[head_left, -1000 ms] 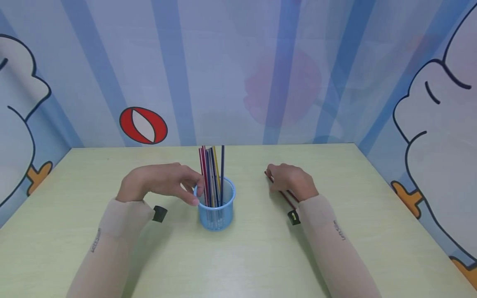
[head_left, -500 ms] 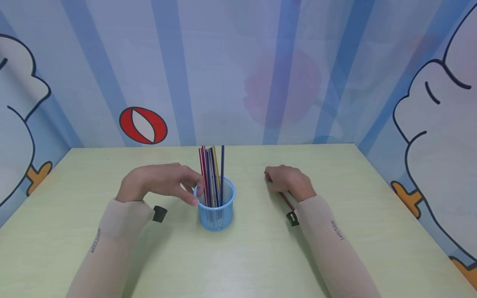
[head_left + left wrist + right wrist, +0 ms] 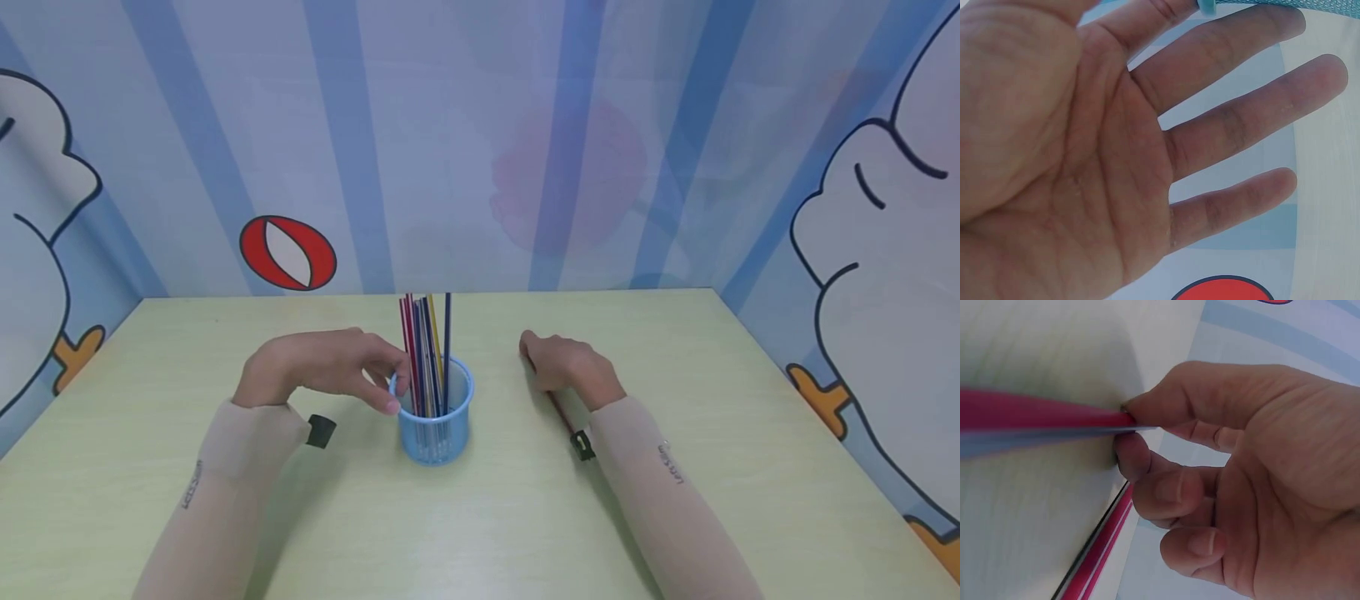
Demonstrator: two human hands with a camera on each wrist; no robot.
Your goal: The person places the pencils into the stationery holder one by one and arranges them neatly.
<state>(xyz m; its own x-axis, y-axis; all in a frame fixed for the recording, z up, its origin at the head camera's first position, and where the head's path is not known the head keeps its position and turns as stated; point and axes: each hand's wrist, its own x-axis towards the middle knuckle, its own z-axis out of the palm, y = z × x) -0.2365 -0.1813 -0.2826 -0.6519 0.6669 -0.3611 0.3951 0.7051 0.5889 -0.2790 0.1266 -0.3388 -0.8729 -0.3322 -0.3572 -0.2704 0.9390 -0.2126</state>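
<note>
One slender dark-red stick (image 3: pixel 558 409) (probably light, stiff, slightly slippery; best held near an end) sits pinched by the right hand (image 3: pixel 572 364), right of the round blue mesh cup (image 3: pixel 433 440), whose rim the left hand (image 3: pixel 336 362) grips!

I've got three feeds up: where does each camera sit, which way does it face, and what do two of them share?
Head: worn on the head, facing forward and down over the table at the blue mesh cup; shows the left hand, right hand and sleeved forearms.
Left wrist: on that wrist, facing across the left hand, palm side, toward the striped backdrop.
Right wrist: on that wrist, facing the right hand as it pinches a red stick.
Shared: head and right wrist both show the right hand and table.
</note>
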